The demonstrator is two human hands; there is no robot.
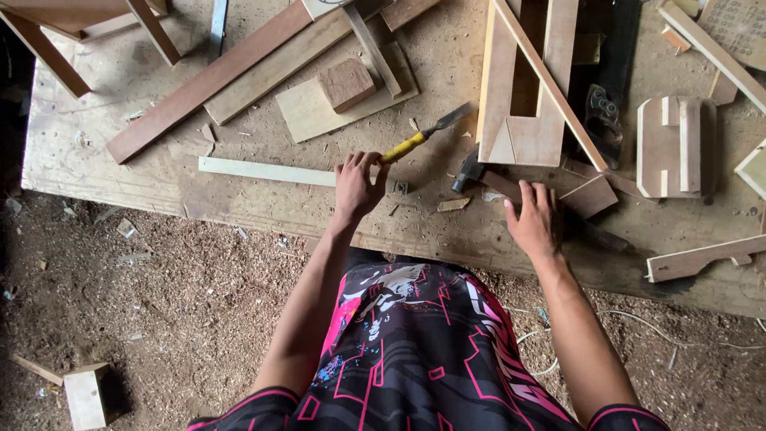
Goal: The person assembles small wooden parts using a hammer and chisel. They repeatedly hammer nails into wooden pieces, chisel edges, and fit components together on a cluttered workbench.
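**Two hands laid on a cluttered workbench**

Where the head view looks straight down, a sawdust-strewn plywood workbench (pixel 239 203) is seen across the upper half of the frame. The left hand (pixel 357 185) is placed just left of centre, palm down, with its fingers (pixel 361 162) bent over the near end of a pale wooden strip (pixel 267 171) that runs off toward the left. The fingertips lie at the butt of a yellow-handled chisel (pixel 415 142), whose blade points up and to the right; whether the handle is actually touched cannot be told. The hand is pressed on the strip rather than closed around it.

The right hand (pixel 533 219) is set right of centre, fingers spread and flat, resting on a dark wooden piece (pixel 586 198) at the bench's near edge. Nothing is clasped in it. A hammer head (pixel 467 173) is seen just left of this hand, between the two hands, with a small wood chip (pixel 453 205) below it.

Above the right hand a framed wooden assembly (pixel 523 88) is laid, crossed by a thin diagonal slat (pixel 550 84). In the upper middle a small reddish block (pixel 345 84) sits on a pale flat board (pixel 315 112), and long brown planks (pixel 211 80) slant toward the upper left. A slotted wooden piece (pixel 674 148) lies at the right. On the shavings-covered ground at lower left a pale wood block (pixel 86 395) is seen.
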